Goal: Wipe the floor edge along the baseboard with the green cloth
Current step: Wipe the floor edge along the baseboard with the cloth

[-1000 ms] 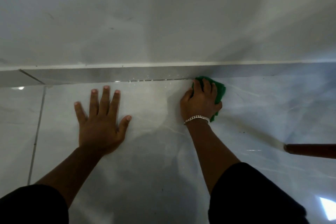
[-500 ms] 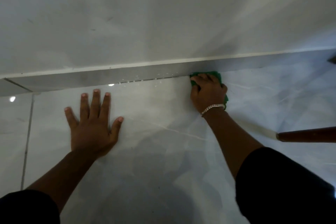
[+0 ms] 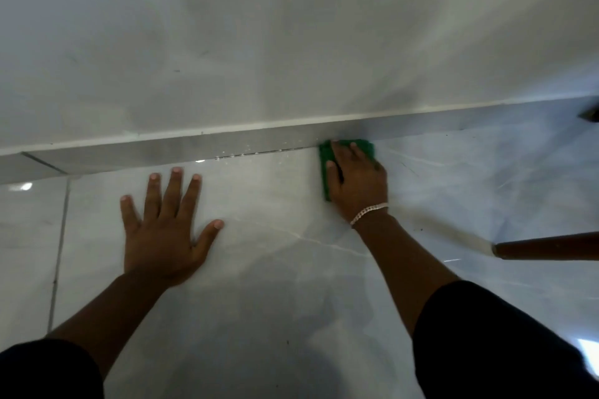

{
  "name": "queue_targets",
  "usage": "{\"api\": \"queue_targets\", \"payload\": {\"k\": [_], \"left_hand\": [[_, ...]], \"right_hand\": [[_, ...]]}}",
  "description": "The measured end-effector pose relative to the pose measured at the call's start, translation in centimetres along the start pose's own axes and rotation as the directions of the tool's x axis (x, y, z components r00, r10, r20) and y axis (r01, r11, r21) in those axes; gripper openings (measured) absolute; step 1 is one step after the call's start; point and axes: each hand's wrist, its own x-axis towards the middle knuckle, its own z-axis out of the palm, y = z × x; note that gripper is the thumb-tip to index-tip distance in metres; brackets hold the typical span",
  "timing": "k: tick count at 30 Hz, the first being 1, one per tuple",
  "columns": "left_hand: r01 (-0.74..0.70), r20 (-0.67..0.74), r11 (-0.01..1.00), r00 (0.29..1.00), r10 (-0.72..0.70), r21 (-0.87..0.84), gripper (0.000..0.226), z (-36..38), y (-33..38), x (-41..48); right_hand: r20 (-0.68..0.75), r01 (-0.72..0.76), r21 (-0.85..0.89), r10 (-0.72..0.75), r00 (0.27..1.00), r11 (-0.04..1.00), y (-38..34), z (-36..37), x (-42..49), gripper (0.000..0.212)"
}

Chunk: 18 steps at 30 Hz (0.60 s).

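Note:
My right hand (image 3: 358,180), with a silver bracelet on the wrist, presses the green cloth (image 3: 325,168) flat on the glossy pale floor tile, with the cloth's far edge against the grey baseboard (image 3: 162,149). The cloth shows at the left of the hand and beyond the fingertips; the rest is under the palm. My left hand (image 3: 167,230) lies flat on the floor with fingers spread, holding nothing, a short way from the baseboard. White specks (image 3: 240,155) sit along the floor joint left of the cloth.
A brown wooden leg (image 3: 547,248) reaches in from the right edge, low over the floor. A dark corner of some object (image 3: 590,113) shows at the far right by the baseboard. A grout line (image 3: 60,249) runs down the floor at the left. White wall above.
The right hand has slid the cloth a little left along the baseboard, flattening out so more cloth shows at its left. The view has tilted; the left hand has stayed planted.

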Motion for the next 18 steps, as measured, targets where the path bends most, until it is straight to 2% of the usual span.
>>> {"api": "queue_targets", "payload": {"k": [5, 7, 9, 13, 16, 18], "left_hand": [[0.006, -0.019, 1.0, 1.0, -0.006, 0.015, 0.087, 0.3, -0.4, 0.1], [-0.004, -0.021, 1.0, 1.0, 0.005, 0.017, 0.087, 0.5, -0.4, 0.0], [-0.008, -0.018, 1.0, 1.0, 0.008, 0.016, 0.087, 0.4, -0.5, 0.3], [-0.003, -0.002, 0.999, 1.0, 0.003, 0.044, 0.089, 0.6, -0.5, 0.4], [0.001, 0.018, 0.999, 1.0, -0.002, 0.039, 0.089, 0.3, -0.5, 0.4], [-0.008, 0.018, 0.999, 1.0, 0.008, 0.031, 0.088, -0.1, -0.7, 0.3]], "right_hand": [[-0.011, -0.248, -0.027, 0.248, 0.969, 0.968, -3.7, 1.6, -0.3, 0.045], [-0.008, -0.297, -0.049, 0.297, 0.955, 0.954, -5.9, 2.1, -0.5, 0.049], [-0.001, -0.254, -0.073, 0.255, 0.967, 0.964, -8.1, 2.8, -0.9, 0.052], [0.097, -0.054, -0.113, 0.065, 0.993, 0.992, -11.3, 4.0, -2.0, 0.054], [0.13, 0.102, -0.094, -0.089, 0.988, 0.99, -9.8, 3.3, -1.4, 0.046], [0.106, 0.13, -0.07, -0.123, 0.987, 0.989, -7.3, 2.3, -0.6, 0.04]]}}
